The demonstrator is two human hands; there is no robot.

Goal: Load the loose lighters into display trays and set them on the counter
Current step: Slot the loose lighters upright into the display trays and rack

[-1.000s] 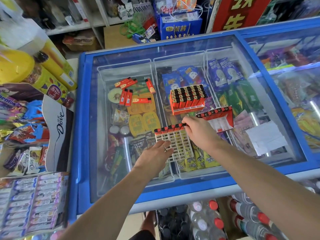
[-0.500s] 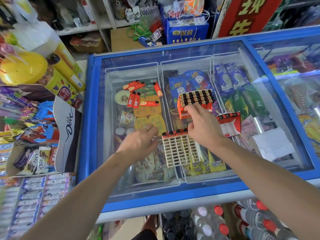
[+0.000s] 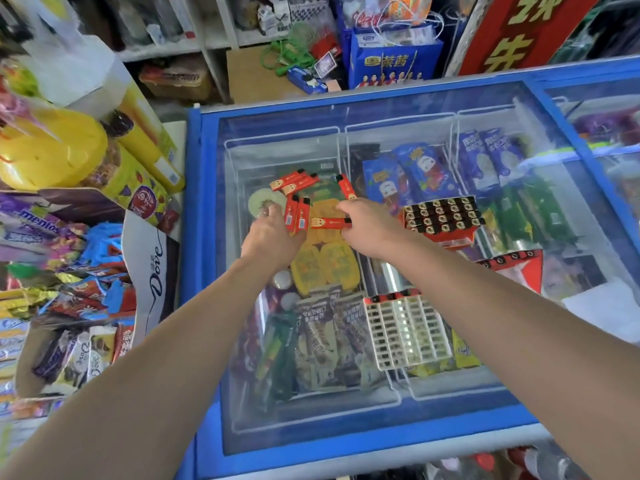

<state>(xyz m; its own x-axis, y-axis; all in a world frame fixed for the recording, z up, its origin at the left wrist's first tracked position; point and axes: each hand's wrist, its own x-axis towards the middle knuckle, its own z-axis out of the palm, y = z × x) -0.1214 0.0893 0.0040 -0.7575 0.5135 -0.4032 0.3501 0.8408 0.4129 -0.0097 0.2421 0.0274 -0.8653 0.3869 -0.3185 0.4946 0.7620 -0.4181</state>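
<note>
Head view, full tray (image 3: 444,216) of lighters, white tray (image 3: 408,331) nearly empty

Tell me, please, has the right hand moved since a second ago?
Yes. The right hand left the white tray and went forward-left to the loose lighters.

A single head-worn view looks forward and steeply down from the near edge of the blue-framed freezer lid (image 3: 204,258), close enough that both forearms run in from the bottom corners. The glass fills the middle; the sweets rack (image 3: 62,271) lies left of the freezer, the shelves (image 3: 180,46) beyond its far edge, and the wide lens bends the frame.
</note>
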